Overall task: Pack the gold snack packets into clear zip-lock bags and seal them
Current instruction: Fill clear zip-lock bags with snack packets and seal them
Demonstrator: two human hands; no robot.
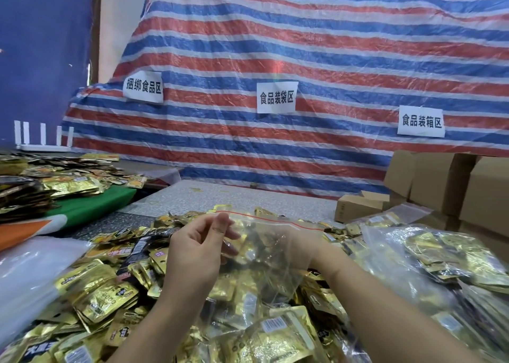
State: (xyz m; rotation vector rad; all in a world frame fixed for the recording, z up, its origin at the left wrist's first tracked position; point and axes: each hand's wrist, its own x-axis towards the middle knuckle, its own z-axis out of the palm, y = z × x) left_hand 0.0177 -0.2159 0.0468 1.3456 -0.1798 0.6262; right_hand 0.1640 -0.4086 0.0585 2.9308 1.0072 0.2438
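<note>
Upright, bag (271, 241) mouth up, hands (192, 248) inside

Single head view, close above table (248, 197), facing forward-down toward striped tarp (303, 45).

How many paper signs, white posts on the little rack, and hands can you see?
Paper signs on the striped tarp: 3, the left sign, the middle sign and the right sign.
White posts on the rack: 5.
Hands: 2, the left hand and the right hand, which is inside the clear bag.
Total: 10.
</note>
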